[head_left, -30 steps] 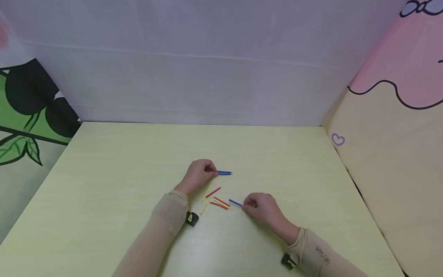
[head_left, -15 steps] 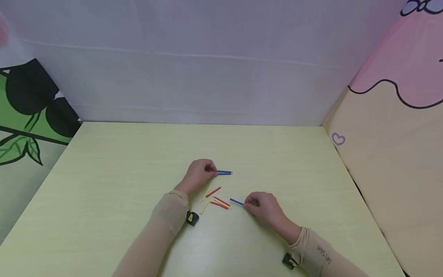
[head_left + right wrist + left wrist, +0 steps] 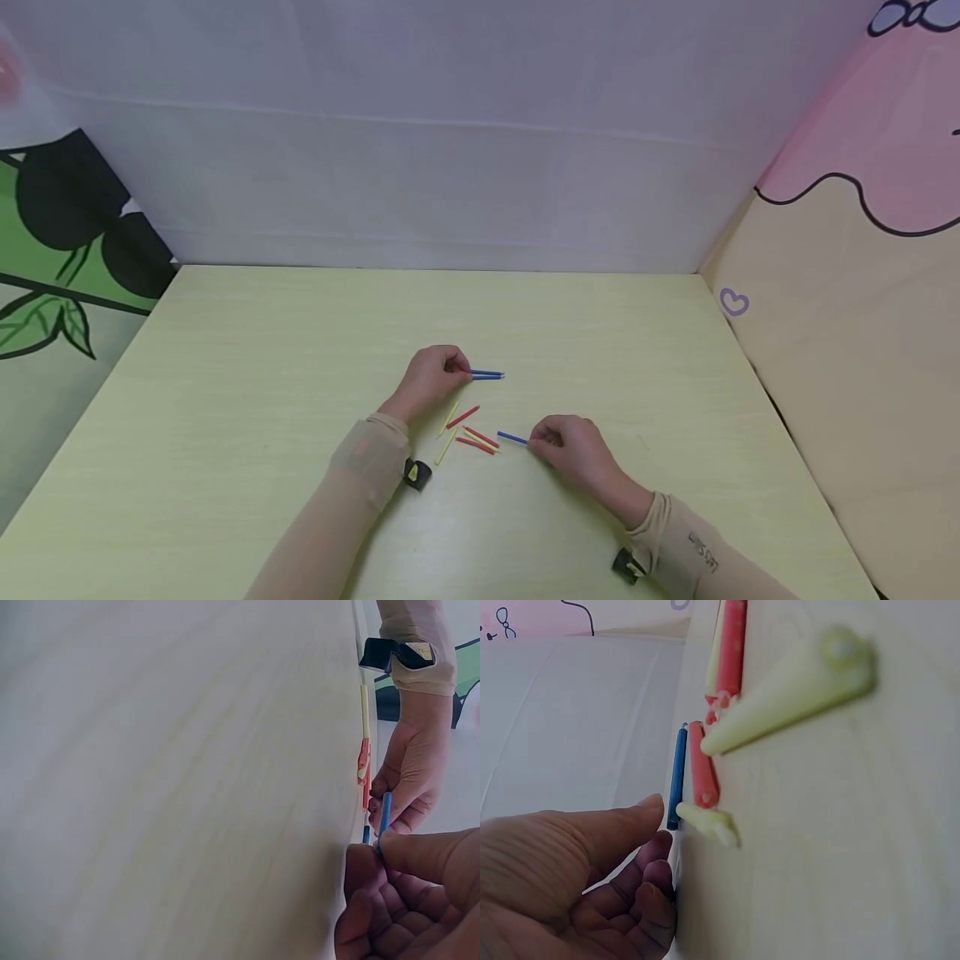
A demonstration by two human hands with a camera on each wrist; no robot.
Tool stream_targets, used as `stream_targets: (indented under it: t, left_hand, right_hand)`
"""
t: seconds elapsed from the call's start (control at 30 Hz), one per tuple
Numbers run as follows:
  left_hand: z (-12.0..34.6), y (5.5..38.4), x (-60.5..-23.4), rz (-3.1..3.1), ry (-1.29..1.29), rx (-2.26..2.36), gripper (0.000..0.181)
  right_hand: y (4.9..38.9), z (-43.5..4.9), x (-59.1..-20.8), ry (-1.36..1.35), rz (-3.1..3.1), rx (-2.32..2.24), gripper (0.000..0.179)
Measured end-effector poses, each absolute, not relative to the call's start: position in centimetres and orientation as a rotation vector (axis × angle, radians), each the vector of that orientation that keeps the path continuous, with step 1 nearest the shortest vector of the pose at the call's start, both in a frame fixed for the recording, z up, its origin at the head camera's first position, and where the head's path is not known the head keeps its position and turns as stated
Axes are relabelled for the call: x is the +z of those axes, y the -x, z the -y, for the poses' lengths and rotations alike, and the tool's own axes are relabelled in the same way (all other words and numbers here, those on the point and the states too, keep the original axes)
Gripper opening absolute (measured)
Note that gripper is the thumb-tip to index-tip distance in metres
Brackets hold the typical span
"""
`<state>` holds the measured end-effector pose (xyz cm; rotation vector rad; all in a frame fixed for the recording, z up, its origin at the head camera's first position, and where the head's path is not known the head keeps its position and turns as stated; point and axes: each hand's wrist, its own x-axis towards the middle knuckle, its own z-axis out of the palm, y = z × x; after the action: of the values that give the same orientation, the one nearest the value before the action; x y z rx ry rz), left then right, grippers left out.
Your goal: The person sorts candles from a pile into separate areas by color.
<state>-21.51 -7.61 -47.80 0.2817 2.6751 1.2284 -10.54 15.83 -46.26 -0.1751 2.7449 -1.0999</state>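
My left hand [image 3: 433,375] pinches the near ends of two blue candles [image 3: 487,375] lying side by side on the table, thumb against index finger. In the left wrist view, one blue candle [image 3: 678,776] shows beyond the thumb of that hand. Lower and to the right, my right hand [image 3: 573,450] holds a single blue candle [image 3: 512,437] by one end between thumb and fingertip. That candle points left, and in the right wrist view the held blue candle [image 3: 385,812] stands up from the pinch. Between the hands lie loose red candles [image 3: 475,446] and yellow candles [image 3: 446,447].
The pale wooden table [image 3: 262,400] extends around both hands. A grey-white cloth wall [image 3: 435,183] rises along its back edge, with printed panels on either side. Black wrist cameras [image 3: 417,474] are strapped to both sleeves.
My right hand has shifted very slightly right with its blue candle. The left hand and the loose candles stay where they were.
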Motion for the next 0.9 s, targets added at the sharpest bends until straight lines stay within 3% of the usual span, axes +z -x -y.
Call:
stream_targets:
  t: [0.9]
  left_hand:
    - [7.36, 20.84, -47.13, -2.654, -0.297, 1.234, 0.005]
  right_hand:
    - [10.49, -16.01, -46.19, 0.172, -2.699, -1.156, 0.004]
